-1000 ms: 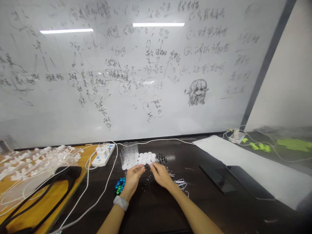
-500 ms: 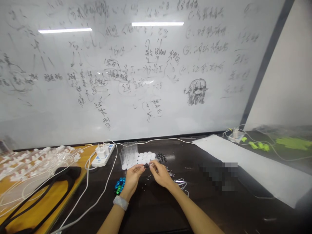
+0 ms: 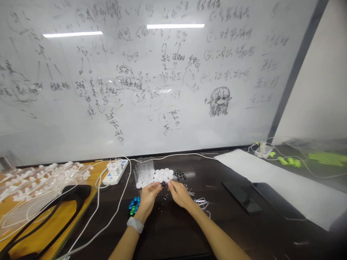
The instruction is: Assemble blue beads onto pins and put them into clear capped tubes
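Note:
My left hand (image 3: 148,198), a pale band on its wrist, pinches a small black part (image 3: 163,185) between thumb and fingers. From the other side my right hand (image 3: 179,195) has its fingertips closed at the same part. The fingers cover much of it, so its exact shape is hidden. Right behind the hands lie white round caps (image 3: 164,174) and clear tubes (image 3: 144,168). A cluster of small black pronged parts (image 3: 180,174) is just beyond my right hand. Shiny blue and green rings or balls (image 3: 133,206) lie left of my left wrist.
Metal rods (image 3: 201,203) and tiny loose pieces (image 3: 166,197) lie on the dark table (image 3: 173,231). Two dark phones (image 3: 241,198) and a white sheet (image 3: 252,169) are to the right. A power strip (image 3: 115,173) with trailing cables stands left, beside white plastic parts (image 3: 43,177).
My right fingertips have shifted slightly right and down, their grip more closed around the black part's side. My left hand has hardly moved.

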A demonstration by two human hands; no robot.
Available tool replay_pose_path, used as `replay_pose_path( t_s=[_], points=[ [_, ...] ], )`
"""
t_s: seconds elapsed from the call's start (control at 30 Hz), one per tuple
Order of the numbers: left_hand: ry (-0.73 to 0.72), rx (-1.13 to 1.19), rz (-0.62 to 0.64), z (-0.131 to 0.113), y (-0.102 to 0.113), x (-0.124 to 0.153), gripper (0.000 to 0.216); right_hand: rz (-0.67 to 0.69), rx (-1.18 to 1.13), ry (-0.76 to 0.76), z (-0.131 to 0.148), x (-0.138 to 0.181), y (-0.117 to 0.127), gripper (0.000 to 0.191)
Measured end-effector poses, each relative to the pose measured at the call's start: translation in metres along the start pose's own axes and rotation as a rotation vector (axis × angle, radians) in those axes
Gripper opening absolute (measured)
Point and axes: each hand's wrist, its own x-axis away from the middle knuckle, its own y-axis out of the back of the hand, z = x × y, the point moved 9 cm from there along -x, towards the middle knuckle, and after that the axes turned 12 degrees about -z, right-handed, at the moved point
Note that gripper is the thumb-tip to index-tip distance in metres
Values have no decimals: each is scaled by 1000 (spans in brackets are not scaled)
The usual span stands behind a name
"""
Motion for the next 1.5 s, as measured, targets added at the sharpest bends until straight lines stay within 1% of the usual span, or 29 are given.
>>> replay_pose_path(
  t_s=[0.1, 0.2, 0.33, 0.4, 0.5, 0.63, 0.73, 0.83, 0.93, 0.97, 1.07, 1.13, 1.27, 1.33, 1.43, 1.5],
  points=[
    [-1, 5, -11, -1, 0, 0, 36, -15, -31, -20, -2, 0, 1, 24],
    [-3, -3, -17, -1, 0, 0, 37, 0, -50, -11, 0, 0, -1, 22],
    [-4, -2, -11, -2, -1, 1, 37, -3, -14, -2, -1, 0, -1, 29],
    [-6, -1, -10, -3, -1, 1, 37, -3, -37, -16, -2, 0, -2, 23],
    [-4, -4, -12, -2, -1, 1, 37, 13, -44, -17, -2, 1, -3, 21],
    [4, 2, -6, 1, 0, -1, 36, 3, 9, 2, -1, 1, -3, 31],
    [-1, 21, 11, 2, -1, -2, 36, 3, -28, -24, -1, 0, -2, 23],
    [5, 16, 3, 3, 0, -2, 36, 19, -35, -21, 0, 1, -4, 25],
    [11, 6, -3, 4, 1, -2, 36, 21, -11, -10, 0, 1, -3, 35],
    [9, 8, 1, 4, 0, -2, 36, 20, -17, -15, -1, 1, -3, 35],
    [8, 18, 7, 4, 0, -2, 35, 30, -59, -26, 0, 2, -3, 25],
    [12, 11, 2, 4, 0, -1, 36, 40, -61, -13, 2, 2, -4, 24],
    [7, 1, -1, 3, 0, 0, 38, 24, -17, 2, 3, 1, -2, 31],
    [3, 3, -7, 2, 0, 0, 38, 13, -33, -9, 2, 1, -1, 26],
    [-2, 2, -12, 1, 0, -1, 37, 19, -45, -12, 0, 2, -3, 27],
    [-7, 2, -10, 1, 0, 0, 37, 25, -22, 2, 0, 2, -4, 33]
  ],
)
